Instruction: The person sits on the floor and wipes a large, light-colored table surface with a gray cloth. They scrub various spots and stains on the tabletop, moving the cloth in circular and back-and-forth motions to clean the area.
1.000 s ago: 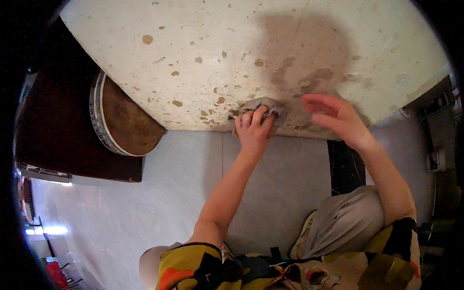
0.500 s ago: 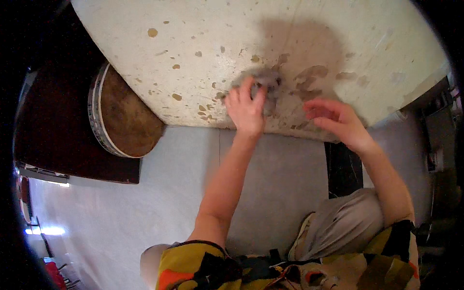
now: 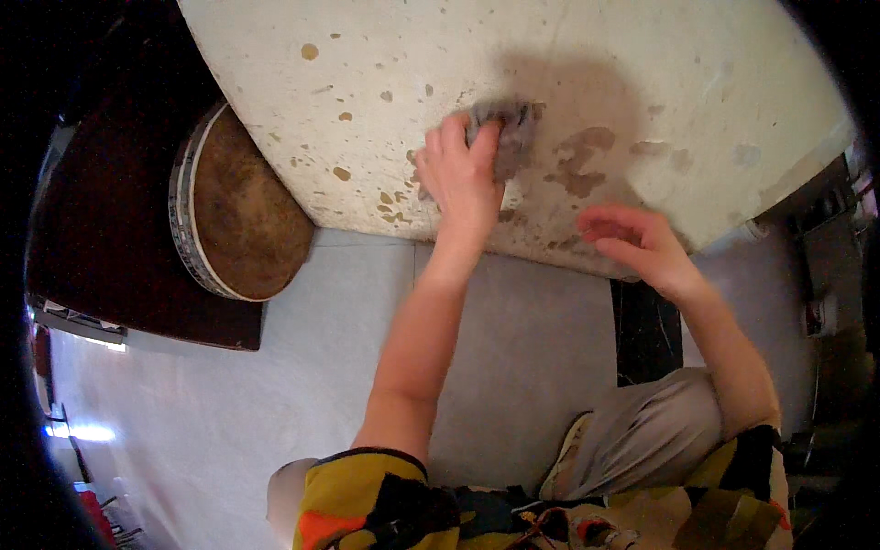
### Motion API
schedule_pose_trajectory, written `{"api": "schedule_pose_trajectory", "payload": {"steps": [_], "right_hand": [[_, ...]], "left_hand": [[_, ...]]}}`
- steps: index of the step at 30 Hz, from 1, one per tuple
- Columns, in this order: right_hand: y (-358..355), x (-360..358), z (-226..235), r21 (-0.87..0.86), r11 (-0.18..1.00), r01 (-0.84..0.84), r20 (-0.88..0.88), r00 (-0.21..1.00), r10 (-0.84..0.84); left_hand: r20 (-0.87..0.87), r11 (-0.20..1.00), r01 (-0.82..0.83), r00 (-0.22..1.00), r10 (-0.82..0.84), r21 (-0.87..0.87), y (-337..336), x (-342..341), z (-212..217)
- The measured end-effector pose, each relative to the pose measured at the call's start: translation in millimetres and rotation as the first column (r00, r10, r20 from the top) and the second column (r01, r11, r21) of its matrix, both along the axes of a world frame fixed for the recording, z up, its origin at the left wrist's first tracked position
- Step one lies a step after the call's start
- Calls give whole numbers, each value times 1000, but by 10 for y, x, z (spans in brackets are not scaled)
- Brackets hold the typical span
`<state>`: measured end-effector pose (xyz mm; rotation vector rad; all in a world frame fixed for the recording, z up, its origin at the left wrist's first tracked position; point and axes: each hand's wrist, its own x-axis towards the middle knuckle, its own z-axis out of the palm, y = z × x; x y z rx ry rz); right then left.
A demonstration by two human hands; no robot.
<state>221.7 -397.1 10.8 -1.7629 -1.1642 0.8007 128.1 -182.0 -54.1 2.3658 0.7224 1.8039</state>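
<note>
From the head camera, the left hand presses flat on a small grey cloth, its fingers spread over the near part of the wad while the far end bunches out past the fingertips; the cloth lies on the pale tabletop, a little in from its curved near edge and beside a patch of brownish damp stains. The cloth looks soft, limp and light, probably a bit wet, so it should crumple and slide easily under the palm; a flat palm on top, or a pinch at the bunched end, seems the best hold. The right hand holds nothing, its fingers loosely open and half curled at the table edge, and whether it touches the edge I cannot tell. The tabletop is hard, off-white and speckled with small tan spots, thickest near the rim. Left of it a round drum-like thing with a brown skin and banded rim rests on a dark wooden surface. Below is a smooth grey floor, and the person's knee in light trousers shows at lower right.
</note>
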Motion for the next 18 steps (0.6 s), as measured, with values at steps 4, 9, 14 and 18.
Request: {"api": "schedule_pose_trajectory", "payload": {"steps": [4, 9, 14, 18], "right_hand": [[45, -27, -29, -30, 999, -10, 26, 1000, 10], [47, -101, -20, -42, 999, -4, 5, 1000, 5], [17, -50, -66, -36, 999, -27, 1, 1000, 27], [25, -33, -86, -60, 998, 4, -5, 1000, -4]], "left_hand": [[-152, 994, 26, 987, -42, -106, -51, 2, -626], [-132, 988, 83, 986, -100, -127, 46, -40, -434], [55, 995, 6, 998, 0, -101, 191, -63, 155], [-144, 988, 35, 988, -57, -151, -18, 45, -287]]}}
